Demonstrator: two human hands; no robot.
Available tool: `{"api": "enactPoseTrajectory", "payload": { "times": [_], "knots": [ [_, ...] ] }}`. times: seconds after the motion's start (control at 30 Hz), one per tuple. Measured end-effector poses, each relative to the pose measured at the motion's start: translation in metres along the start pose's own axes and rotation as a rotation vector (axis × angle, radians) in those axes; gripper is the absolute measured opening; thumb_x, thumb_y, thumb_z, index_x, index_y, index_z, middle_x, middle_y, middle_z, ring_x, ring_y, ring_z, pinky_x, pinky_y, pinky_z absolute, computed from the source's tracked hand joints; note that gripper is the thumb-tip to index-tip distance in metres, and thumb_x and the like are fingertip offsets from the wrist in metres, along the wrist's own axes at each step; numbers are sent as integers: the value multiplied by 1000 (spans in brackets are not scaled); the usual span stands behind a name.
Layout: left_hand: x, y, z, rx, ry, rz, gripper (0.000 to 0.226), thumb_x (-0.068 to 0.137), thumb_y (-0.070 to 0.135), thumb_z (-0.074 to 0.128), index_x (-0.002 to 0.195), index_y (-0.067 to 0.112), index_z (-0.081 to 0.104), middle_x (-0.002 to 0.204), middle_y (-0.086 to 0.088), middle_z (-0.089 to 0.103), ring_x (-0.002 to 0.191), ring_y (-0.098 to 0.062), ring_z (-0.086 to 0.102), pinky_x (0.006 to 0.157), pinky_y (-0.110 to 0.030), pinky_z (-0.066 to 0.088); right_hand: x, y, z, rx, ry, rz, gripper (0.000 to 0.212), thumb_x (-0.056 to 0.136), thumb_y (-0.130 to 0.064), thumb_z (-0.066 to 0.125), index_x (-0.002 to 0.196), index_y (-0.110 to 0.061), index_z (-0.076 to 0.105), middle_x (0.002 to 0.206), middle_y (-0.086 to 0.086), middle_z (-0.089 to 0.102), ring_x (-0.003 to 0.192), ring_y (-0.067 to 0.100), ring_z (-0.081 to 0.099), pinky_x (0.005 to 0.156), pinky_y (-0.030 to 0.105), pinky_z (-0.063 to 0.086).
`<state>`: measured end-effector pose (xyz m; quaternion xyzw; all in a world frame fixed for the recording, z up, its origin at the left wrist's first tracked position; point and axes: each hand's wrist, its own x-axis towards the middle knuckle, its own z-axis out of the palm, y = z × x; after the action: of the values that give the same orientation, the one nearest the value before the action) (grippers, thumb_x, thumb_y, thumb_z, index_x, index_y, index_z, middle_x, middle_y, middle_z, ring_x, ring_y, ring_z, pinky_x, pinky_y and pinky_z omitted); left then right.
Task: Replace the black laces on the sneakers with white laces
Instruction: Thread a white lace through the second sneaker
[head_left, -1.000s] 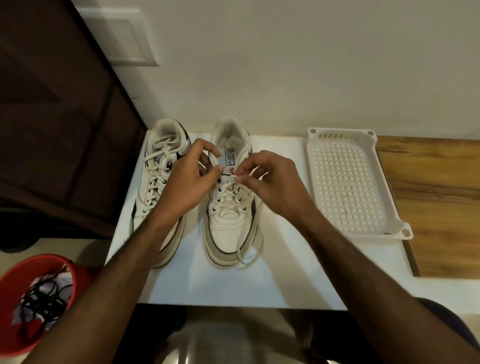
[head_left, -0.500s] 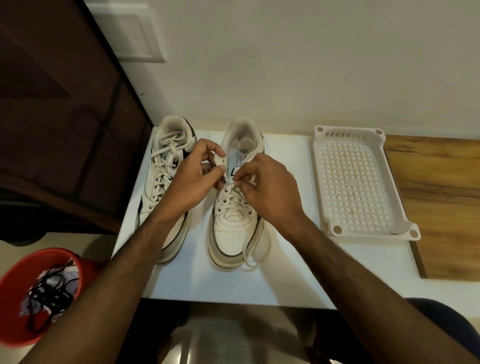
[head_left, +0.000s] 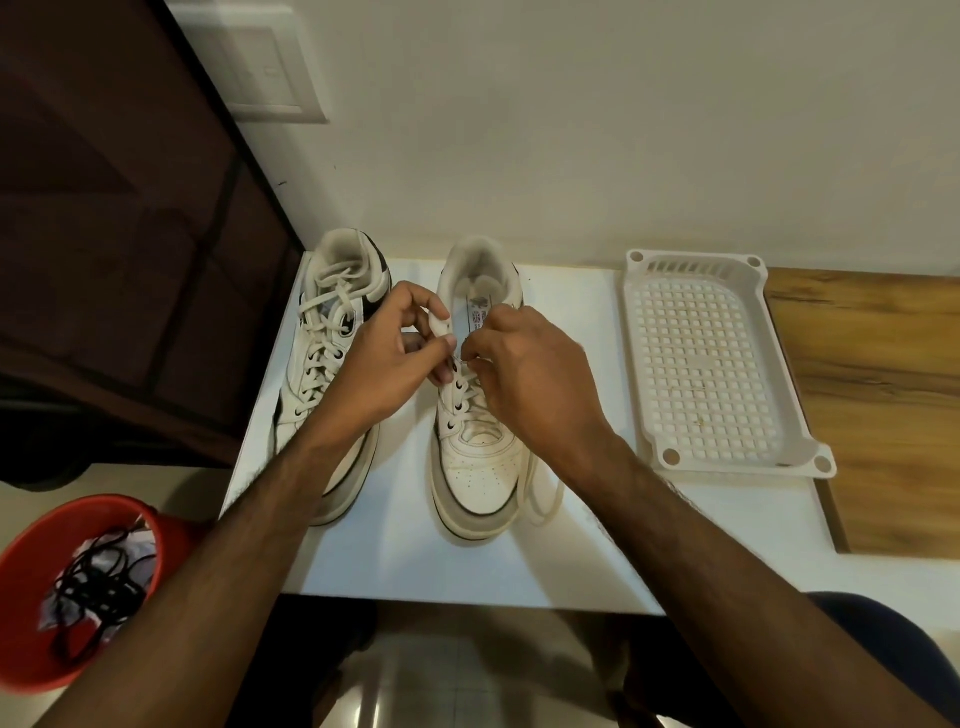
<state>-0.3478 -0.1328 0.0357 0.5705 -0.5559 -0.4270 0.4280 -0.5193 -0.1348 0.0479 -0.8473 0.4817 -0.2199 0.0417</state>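
Two white sneakers stand side by side on the white table (head_left: 395, 561). The left sneaker (head_left: 324, 364) is fully laced with a white lace. Over the upper eyelets of the right sneaker (head_left: 475, 457), my left hand (head_left: 384, 364) pinches a white lace end. My right hand (head_left: 524, 374) pinches the white lace (head_left: 543, 499) at the eyelets on the shoe's right side. A loose loop of that lace trails on the table beside the shoe's toe. The black laces (head_left: 96, 582) lie in a red bowl.
A white perforated plastic tray (head_left: 711, 364) sits on the table's right part, next to a wooden surface (head_left: 872, 389). The red bowl (head_left: 31, 551) stands lower, left of the table. A dark wooden cabinet (head_left: 114, 234) rises at the left. A wall runs behind.
Both hands have stayed at the right sneaker's upper eyelets, working the lace; fingers drew slightly closer together. The camera view has shifted a little.
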Motion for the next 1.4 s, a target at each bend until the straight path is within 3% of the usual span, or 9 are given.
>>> {"api": "enactPoseTrajectory", "payload": {
  "times": [0.2, 0.37, 0.5, 0.8, 0.97, 1.07, 1.23, 1.4],
  "knots": [
    [0, 0, -1, -11, -15, -6, 21, 96, -3, 62, 108, 11, 52, 88, -13, 54, 64, -29, 71, 64, -34, 57, 1, 0, 3, -52, -31, -50, 20, 70, -1, 82, 81, -16, 73, 75, -1, 55, 66, 19, 51, 52, 29, 28],
    [0, 1, -1, -23, -19, -3, 21, 96, -4, 61, 107, 10, 51, 86, -8, 55, 63, -27, 70, 64, -32, 58, 1, -1, 7, 11, -84, -62, 25, 67, 8, 78, 82, -10, 67, 80, 4, 51, 63, 22, 49, 47, 33, 38],
    [-1, 2, -1, -15, -29, -3, 21, 96, -2, 62, 110, 9, 51, 85, -4, 56, 65, -25, 71, 65, -31, 58, 1, 2, 7, 58, -86, -23, 22, 76, 1, 74, 90, -14, 67, 89, 0, 56, 72, 22, 56, 54, 39, 50],
    [0, 1, -3, -40, -52, 9, 22, 96, -2, 61, 106, 15, 52, 93, -16, 53, 65, -25, 71, 66, -35, 58, 0, 1, 8, 148, -89, -14, 22, 79, 1, 69, 93, -14, 64, 93, 0, 56, 76, 21, 56, 53, 37, 48],
    [-3, 0, -16, -50, -165, 17, 37, 97, 2, 63, 124, 21, 45, 91, -8, 61, 79, -31, 72, 77, -38, 60, -1, 2, 13, 290, -79, 50, 19, 85, 2, 69, 94, -14, 65, 86, -3, 61, 77, 18, 59, 64, 45, 54],
    [-5, -4, -22, 126, -241, -4, 46, 90, 10, 76, 112, 23, 38, 97, -7, 63, 84, -23, 69, 76, -31, 59, -3, -1, 4, 507, -107, 174, 35, 87, 6, 62, 110, -18, 50, 87, -6, 64, 81, 11, 66, 70, 40, 58],
    [-5, -9, -17, 438, -291, 186, 22, 88, 25, 78, 89, 15, 58, 87, 5, 59, 82, -9, 58, 70, -14, 45, -5, 1, -5, 653, -157, 277, 41, 89, 6, 63, 117, -19, 46, 95, -5, 68, 90, -4, 63, 69, 11, 50],
    [-5, -12, -23, 696, -264, 416, 15, 102, 30, 59, 92, 20, 62, 87, 14, 47, 78, -11, 50, 65, -32, 41, -3, 3, -7, 705, -175, 331, 38, 87, 3, 65, 113, -21, 50, 93, -9, 70, 90, -3, 63, 67, 10, 49]
  ]
}}
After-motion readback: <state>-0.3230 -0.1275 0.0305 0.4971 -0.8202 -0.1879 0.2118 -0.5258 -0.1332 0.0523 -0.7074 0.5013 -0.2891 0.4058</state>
